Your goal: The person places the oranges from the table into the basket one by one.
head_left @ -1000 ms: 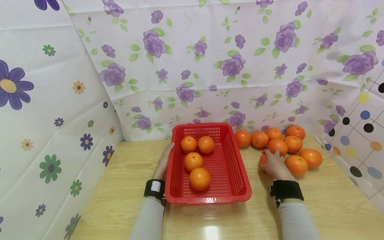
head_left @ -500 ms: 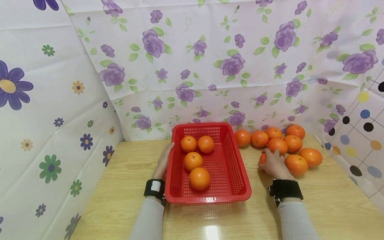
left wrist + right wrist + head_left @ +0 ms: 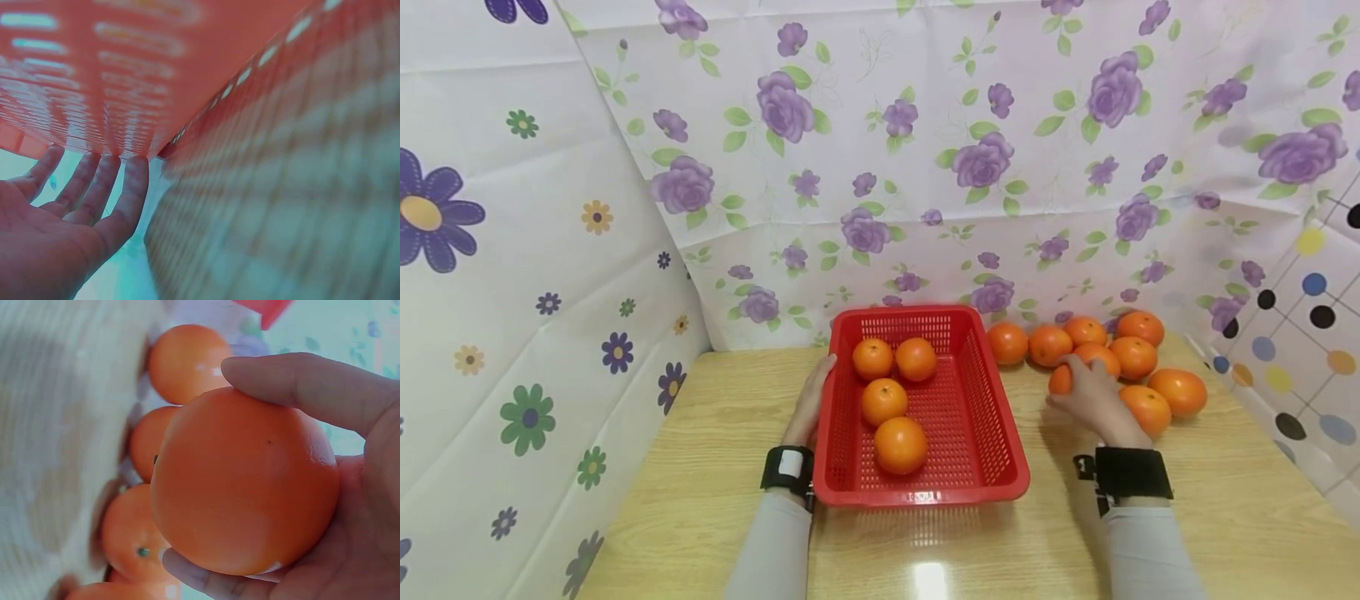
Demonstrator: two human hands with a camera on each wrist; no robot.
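Note:
In the head view my right hand (image 3: 1093, 402) grips an orange (image 3: 1061, 380) at the near left of a loose group of oranges. Thumb and fingers wrap round this orange (image 3: 244, 481) in the right wrist view, where it hides part of the fruit behind. My left hand (image 3: 811, 403) lies along the left side of a red plastic basket (image 3: 921, 499). Its fairly straight fingers (image 3: 134, 181) touch the slotted wall (image 3: 125, 81) from outside, as the left wrist view shows. Inside the basket, several oranges (image 3: 900, 446) sit toward the left.
Several oranges (image 3: 1136, 357) rest on the wooden table (image 3: 700, 475) to the right of the basket, one orange (image 3: 1007, 343) close by its far right corner. Flowered cloth (image 3: 865, 167) hangs behind the table, and another patterned sheet (image 3: 1300, 333) borders the right side.
My right hand has lifted slightly and shifted a little to the right, with the orange showing more clearly in its grip. The left hand and basket have stayed in place.

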